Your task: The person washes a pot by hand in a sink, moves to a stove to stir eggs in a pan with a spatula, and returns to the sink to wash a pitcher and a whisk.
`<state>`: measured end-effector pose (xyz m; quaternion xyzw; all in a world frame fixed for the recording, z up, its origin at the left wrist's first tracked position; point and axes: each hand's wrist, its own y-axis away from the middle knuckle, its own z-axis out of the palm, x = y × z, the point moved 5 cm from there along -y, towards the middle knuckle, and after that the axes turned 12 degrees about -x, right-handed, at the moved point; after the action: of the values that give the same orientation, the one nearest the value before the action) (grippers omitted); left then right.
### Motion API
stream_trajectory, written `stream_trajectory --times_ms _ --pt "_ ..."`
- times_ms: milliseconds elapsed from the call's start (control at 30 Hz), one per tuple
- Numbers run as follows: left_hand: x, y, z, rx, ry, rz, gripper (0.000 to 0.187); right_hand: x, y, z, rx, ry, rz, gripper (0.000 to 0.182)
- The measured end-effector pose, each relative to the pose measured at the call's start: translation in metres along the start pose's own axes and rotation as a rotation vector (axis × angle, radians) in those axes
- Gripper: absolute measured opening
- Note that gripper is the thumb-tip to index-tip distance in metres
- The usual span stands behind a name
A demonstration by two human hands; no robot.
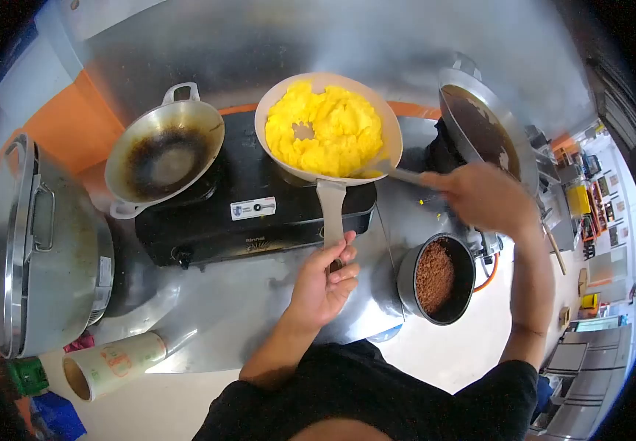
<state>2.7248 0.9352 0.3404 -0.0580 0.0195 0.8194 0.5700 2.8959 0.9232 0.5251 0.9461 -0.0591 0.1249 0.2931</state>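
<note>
My left hand [323,285] is wrapped round the pale handle of a frying pan [263,117], which sits on the right burner of a black gas stove [259,239]. Soft yellow scrambled eggs [322,128] fill most of the pan, with a small gap showing the pan's bottom. In my right hand [483,197], closed and slightly blurred, is a spatula [402,175]. Its blade reaches over the pan's right rim and touches the edge of the eggs. Just below that hand stands a dark round pot [410,283] with brown crumbly food [434,275] inside.
A stained two-handled wok [171,158] rests on the left burner. To the right is a large wok [516,121] of dark liquid [480,128]. A big lidded steel pot [68,250] stands at far left, near a paper-like cylinder [123,360]. Yellow bits lie on the steel counter [222,323].
</note>
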Motion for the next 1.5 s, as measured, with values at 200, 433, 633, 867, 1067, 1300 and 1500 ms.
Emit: stream_trajectory --times_ms 200,433,633,867,1067,1300,1500 --pt "-0.002 0.002 0.001 0.072 -0.133 0.0 0.02 -0.016 -0.103 0.062 0.319 -0.208 0.133 0.05" --pt "0.001 0.003 0.001 0.077 -0.125 0.021 0.019 0.054 -0.104 -0.004 0.324 -0.349 -0.126 0.038" --pt "0.0 0.001 0.0 0.061 -0.159 0.026 0.017 0.001 -0.134 0.013 0.231 -0.099 0.045 0.046" --pt "0.0 0.0 -0.002 0.051 -0.114 0.038 0.016 -0.008 -0.024 -0.02 0.171 -0.088 -0.012 0.042" --pt "0.001 0.002 -0.001 0.078 -0.147 0.015 0.014 -0.022 -0.018 -0.002 0.043 0.073 0.066 0.043" --pt "0.003 0.002 0.002 0.102 -0.204 0.007 0.014 0.037 -0.134 0.053 0.309 -0.241 0.18 0.043" --pt "0.003 0.006 0.002 0.099 -0.155 0.025 0.02 0.038 -0.099 -0.03 0.29 -0.348 0.007 0.03"
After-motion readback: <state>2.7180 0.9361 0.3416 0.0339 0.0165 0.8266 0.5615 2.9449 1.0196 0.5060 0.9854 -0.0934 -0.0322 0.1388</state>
